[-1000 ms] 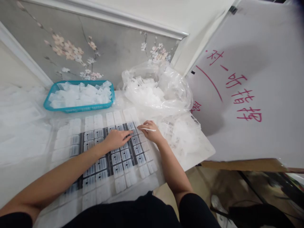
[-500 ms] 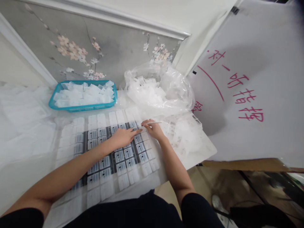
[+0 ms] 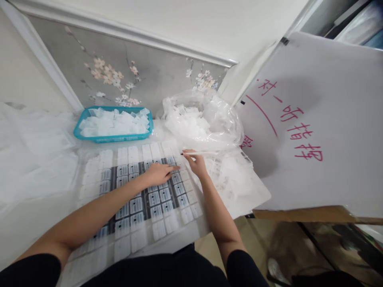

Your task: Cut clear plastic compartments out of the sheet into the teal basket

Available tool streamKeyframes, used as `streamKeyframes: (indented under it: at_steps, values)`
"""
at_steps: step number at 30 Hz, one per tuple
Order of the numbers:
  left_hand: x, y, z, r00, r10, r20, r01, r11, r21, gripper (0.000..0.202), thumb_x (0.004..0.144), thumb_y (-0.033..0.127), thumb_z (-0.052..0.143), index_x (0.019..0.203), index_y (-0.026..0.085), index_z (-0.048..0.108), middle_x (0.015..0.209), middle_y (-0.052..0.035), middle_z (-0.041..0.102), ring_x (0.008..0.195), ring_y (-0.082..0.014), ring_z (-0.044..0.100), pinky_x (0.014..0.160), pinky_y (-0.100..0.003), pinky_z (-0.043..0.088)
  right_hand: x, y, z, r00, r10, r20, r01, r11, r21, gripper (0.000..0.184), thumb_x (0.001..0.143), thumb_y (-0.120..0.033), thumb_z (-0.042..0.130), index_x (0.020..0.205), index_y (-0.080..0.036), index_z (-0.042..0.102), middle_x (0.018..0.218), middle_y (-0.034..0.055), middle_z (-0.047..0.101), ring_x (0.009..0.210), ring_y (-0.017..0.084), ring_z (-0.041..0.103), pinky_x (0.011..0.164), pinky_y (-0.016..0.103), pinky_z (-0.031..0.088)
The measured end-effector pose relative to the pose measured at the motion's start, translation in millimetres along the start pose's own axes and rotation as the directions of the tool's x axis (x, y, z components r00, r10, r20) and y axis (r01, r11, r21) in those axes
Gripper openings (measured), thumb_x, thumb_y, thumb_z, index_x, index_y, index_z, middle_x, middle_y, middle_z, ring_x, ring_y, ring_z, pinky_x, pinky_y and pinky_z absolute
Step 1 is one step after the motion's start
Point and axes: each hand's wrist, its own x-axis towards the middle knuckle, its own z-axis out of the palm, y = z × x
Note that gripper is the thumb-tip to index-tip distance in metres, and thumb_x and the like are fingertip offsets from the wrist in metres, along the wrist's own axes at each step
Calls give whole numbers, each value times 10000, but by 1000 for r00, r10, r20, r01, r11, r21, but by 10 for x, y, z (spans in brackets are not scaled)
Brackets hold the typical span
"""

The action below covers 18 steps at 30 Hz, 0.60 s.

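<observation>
A white bench point(image 3: 257, 196) carries everything. Across its middle, small flat plastic pieces point(image 3: 164, 194) lie in close rows, the central ones showing a dark backing point(image 3: 145, 205) in the gaps between them. Beyond the rows, at the far left, sits a blue tray point(image 3: 125, 138); to its right rests a clear bag point(image 3: 223, 117). A tangled heap of whitish plastic point(image 3: 230, 175) lies at the right, see-through sheets point(image 3: 44, 149) at the left.

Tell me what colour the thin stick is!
The thin stick is white with a dark tip, shown in the head view.
</observation>
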Motion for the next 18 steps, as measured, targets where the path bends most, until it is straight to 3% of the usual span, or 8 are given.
streamKeyframes:
  at_steps: [3, 8, 18]
  values:
    - [-43, -14, -15, 998, -39, -56, 35, 996, -77, 461, 925, 320, 465, 1381, 362, 521, 1176, -28, 692, 979, -243, 670, 778, -322, 469, 49, 153, 154, 994, 81, 70, -81, 997, 1, 324, 862, -484, 611, 928, -203, 758, 1040, 89, 753, 998, 244, 684, 881, 374, 520]
    - [-98, -18, -61, 992, -110, -60, 97, 979, -180, 396, 916, 371, 504, 1290, 301, 614, 878, -14, 726, 833, -198, 673, 736, -283, 451, 68, 293, 243, 991, 112, 73, -113, 994, 5, 390, 844, -508, 594, 933, -165, 758, 828, 60, 757, 804, 218, 688, 711, 312, 522]
    - [-106, -42, -44, 995, -63, -76, 50, 985, -163, 398, 926, 361, 488, 1301, 298, 604, 1008, -33, 727, 901, -212, 670, 785, -302, 463, 49, 341, 237, 987, 141, 77, -142, 990, 0, 397, 855, -492, 575, 957, -157, 762, 684, 20, 700, 597, 150, 575, 554, 241, 411]
